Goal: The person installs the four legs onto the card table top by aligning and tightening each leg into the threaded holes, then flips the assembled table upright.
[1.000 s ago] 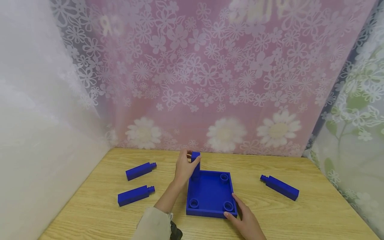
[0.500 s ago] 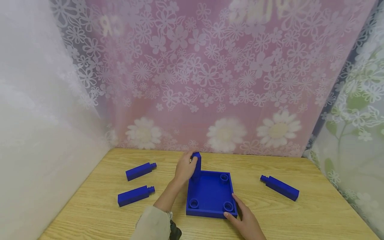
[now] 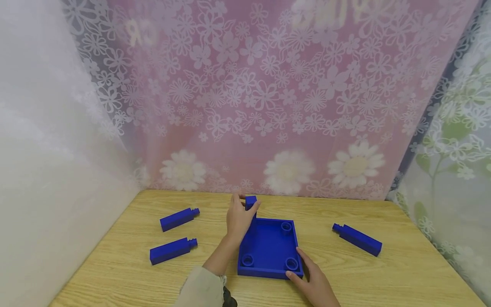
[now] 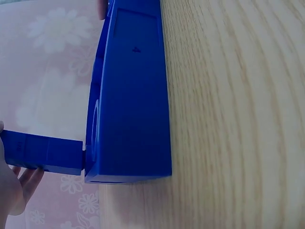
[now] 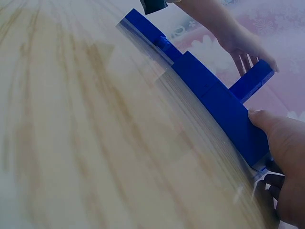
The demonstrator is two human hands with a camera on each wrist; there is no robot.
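Note:
A shallow square blue tray-like base (image 3: 270, 273) lies on the table with round sockets at its visible corners. At its far left corner a blue square leg (image 3: 251, 199) stands upright, and my left hand (image 3: 238, 221) grips its upper part between thumb and fingers. In the left wrist view the lower end of the leg (image 4: 57, 153) meets the corner socket, with a narrow neck showing there. My right hand (image 3: 317, 285) holds the base's near right corner, thumb on the front rim and fingers along the right side.
Two more blue legs with narrow notched ends, a nearer one (image 3: 172, 250) and a farther one (image 3: 179, 219), lie at the left. Another similar leg (image 3: 358, 240) lies at the right. Behind the wooden table (image 3: 115, 281) hangs a pink floral curtain (image 3: 245, 106).
My left hand has turned about the leg, its thumb shifting across to the right. The leg's top has rotated a little. My right hand and the base stay put.

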